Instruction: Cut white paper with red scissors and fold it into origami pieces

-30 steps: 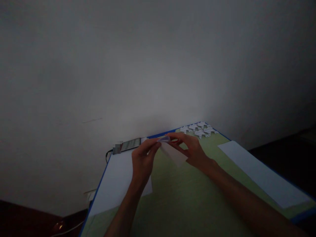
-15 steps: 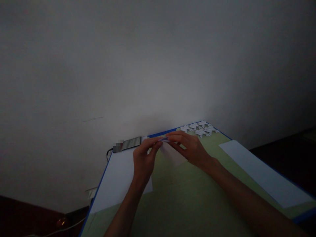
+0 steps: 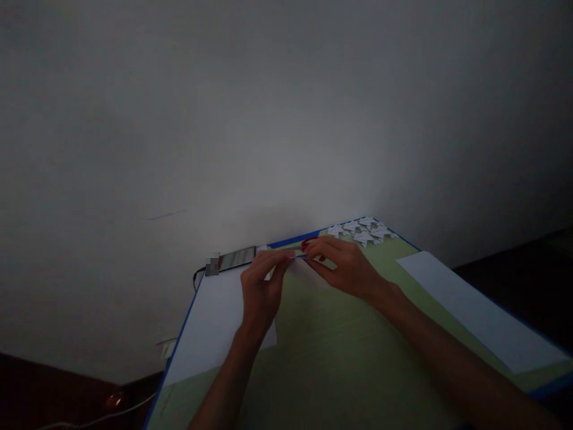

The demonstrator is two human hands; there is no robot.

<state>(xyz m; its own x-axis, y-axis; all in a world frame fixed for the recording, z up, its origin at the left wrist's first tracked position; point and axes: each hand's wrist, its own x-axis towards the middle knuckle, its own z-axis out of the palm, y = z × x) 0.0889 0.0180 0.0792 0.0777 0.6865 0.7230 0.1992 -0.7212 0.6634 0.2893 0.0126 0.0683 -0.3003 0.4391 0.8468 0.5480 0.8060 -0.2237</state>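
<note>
Since a second earlier, the right hand (image 3: 351, 269) had shifted so that its fingertips sat lower at the paper's right end, and the folded paper (image 3: 308, 272) had turned nearly edge-on, its hanging flap showing much narrower. Both hands were clamped on that paper above the far part of the green-topped table (image 3: 349, 358): the left hand (image 3: 262, 286) pinched one end between thumb and fingers, while the right hand pinched the other, a short stretch of paper keeping their fingertips apart. Just beyond the right fingers, near the table's far edge, a red-handled tool (image 3: 308, 243), apparently scissors, had come into fuller view. White star-shaped paper pieces (image 3: 363, 232) lay at the table's far right corner. One white sheet (image 3: 210, 322) covered the table's left side, and a long white sheet (image 3: 474, 310) ran along its right edge. At the table's far left corner lay a dark flat device (image 3: 237, 258), a black cable (image 3: 194, 279) beside it.
</note>
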